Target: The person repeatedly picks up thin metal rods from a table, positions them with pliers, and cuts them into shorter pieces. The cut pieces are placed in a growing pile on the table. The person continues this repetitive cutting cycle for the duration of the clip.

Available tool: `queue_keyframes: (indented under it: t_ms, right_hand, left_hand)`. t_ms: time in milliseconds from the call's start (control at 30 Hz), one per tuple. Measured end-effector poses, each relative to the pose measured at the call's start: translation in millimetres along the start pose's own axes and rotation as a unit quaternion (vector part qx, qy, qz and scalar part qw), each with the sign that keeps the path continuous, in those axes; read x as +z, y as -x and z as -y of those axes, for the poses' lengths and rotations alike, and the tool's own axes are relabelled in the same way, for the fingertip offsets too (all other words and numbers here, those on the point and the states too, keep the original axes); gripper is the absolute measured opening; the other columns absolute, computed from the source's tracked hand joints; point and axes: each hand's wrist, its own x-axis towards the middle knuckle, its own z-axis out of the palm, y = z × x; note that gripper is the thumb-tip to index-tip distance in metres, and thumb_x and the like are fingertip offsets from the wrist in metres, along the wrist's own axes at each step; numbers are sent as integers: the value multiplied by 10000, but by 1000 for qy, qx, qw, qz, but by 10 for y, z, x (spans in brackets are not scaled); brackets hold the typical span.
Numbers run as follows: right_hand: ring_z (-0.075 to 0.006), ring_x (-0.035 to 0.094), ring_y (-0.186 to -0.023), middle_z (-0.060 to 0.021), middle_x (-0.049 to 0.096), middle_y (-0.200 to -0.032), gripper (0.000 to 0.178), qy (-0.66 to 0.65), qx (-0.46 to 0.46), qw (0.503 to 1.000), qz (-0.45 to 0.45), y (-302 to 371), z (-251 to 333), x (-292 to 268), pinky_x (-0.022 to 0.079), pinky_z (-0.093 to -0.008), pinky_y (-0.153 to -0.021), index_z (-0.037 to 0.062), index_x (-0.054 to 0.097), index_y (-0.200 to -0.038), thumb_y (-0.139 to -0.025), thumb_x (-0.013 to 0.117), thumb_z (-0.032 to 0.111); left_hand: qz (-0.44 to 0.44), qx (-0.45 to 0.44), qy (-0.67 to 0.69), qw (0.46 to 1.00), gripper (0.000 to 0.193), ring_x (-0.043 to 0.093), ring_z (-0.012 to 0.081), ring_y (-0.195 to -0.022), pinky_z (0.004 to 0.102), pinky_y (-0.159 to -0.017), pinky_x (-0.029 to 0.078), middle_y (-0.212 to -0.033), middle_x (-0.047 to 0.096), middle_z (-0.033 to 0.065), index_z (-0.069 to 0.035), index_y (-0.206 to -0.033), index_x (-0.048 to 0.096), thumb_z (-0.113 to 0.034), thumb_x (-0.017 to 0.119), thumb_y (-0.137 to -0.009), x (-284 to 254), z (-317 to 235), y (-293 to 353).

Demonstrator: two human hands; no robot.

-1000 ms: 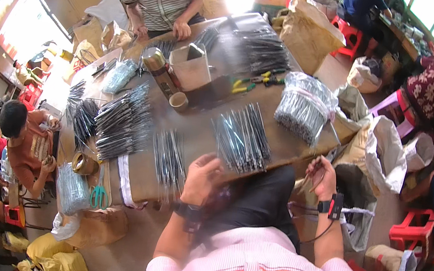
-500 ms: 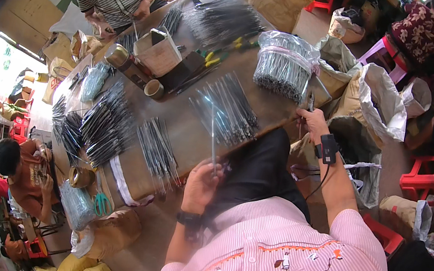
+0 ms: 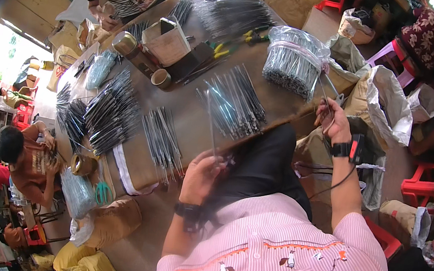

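Note:
My left hand is at the near edge of the table, fingers closed on one thin, stiff grey rod that points up over a loose row of similar dark rods. Motion blurs its fingertips. Out to the right, past the table edge, my right hand is closed round a small hand tool with thin metal tips and a brownish handle; its exact kind is unclear. Just beyond that hand stands a large bundle of silvery rods, wrapped in clear plastic and tied with a pinkish band.
More rods lie in a row and a heap to the left. Yellow-handled pliers, a bin and a cup stand farther back. Open sacks crowd the right. Two people work across and left of the table.
My right hand has moved slightly right with its tool, its palm turned more upward. The left hand has shifted a little left and down, still holding the rod.

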Motion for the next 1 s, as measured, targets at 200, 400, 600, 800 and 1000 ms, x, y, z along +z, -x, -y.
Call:
queue_keyframes:
  t_ms: [200,400,600,800,1000]
  right_hand:
    - [-180,590,-684,-83,613,-795,124,-54,31,995,73,-119,-86,143,528,-329,-682,-23,589,-893,-906,585,100]
    - [-172,586,-625,-57,612,-744,85,60,-3,998,21,86,-359,193,530,-330,-612,13,603,-871,-884,630,92]
    - [-157,592,-601,-36,608,-703,87,264,-78,958,-83,141,-270,159,524,-337,-579,37,606,-912,-869,653,97]
    - [-154,567,-623,-33,571,-752,114,68,-9,998,9,323,-190,244,521,-326,-591,31,575,-965,-887,625,98]
    - [-107,532,-560,-16,581,-672,124,495,-196,842,-84,222,-193,177,442,-267,-524,30,606,-833,-816,697,112]
  left_hand:
    - [67,-3,-13,998,234,682,228,-838,224,-681,578,-899,659,107,9,-1044,604,73,593,-819,98,64,-117]
    - [76,-18,-107,991,232,659,261,-902,280,-803,534,-959,615,107,34,-1047,570,-15,610,-824,97,155,-123]
    - [62,-18,-120,991,229,660,264,-905,287,-810,538,-958,604,116,51,-1053,558,-9,586,-834,150,189,-120]
    - [70,-20,-92,993,227,658,274,-907,294,-814,537,-957,602,115,59,-1053,561,-5,580,-836,167,226,-143]
    - [89,-20,-115,989,220,656,273,-907,293,-809,534,-969,602,113,58,-1054,564,0,572,-842,205,213,-155]
